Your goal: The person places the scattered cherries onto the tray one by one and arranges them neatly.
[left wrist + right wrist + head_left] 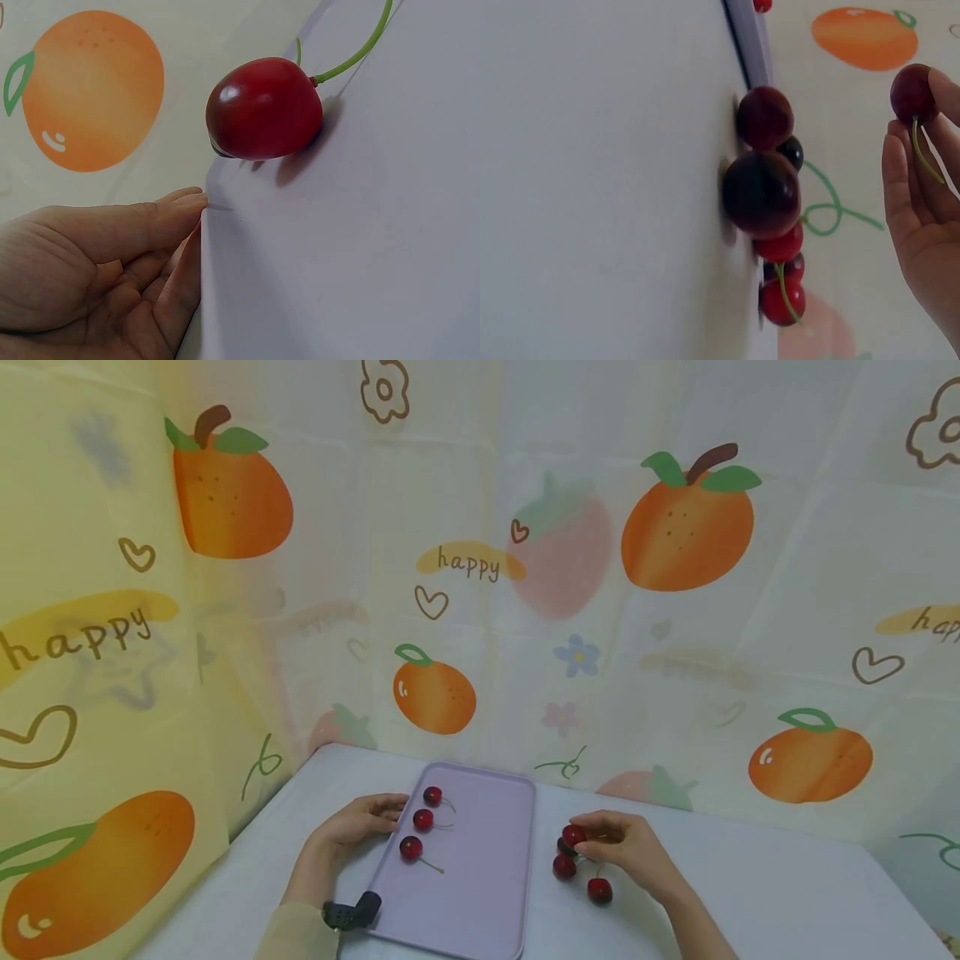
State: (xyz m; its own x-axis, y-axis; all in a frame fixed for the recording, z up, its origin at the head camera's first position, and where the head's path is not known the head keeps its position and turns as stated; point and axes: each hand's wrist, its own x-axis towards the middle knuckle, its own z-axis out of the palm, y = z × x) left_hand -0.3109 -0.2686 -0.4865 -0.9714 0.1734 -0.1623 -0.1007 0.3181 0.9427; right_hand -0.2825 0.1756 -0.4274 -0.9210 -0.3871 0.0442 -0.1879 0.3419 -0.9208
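My right hand [626,850] pinches a dark red cherry [913,94] between thumb and fingers, above the table; its green stem hangs down. Just under and beside that hand lie several loose cherries [600,891] on the white tabletop. At the left side of the lilac tray [480,893], my left hand [97,262] holds the rim, thumb tip at the edge and fingers against the outer wall. Three stemmed cherries [411,848] form a column along the tray's left side; one red cherry [266,109] looms near the left hand in the left wrist view.
The white table [720,893] meets a patterned cloth backdrop [480,635] with printed oranges behind it. Another cloth side [97,710] borders the table on the left. A black strap device [352,912] on the left wrist overhangs the tray's near-left edge.
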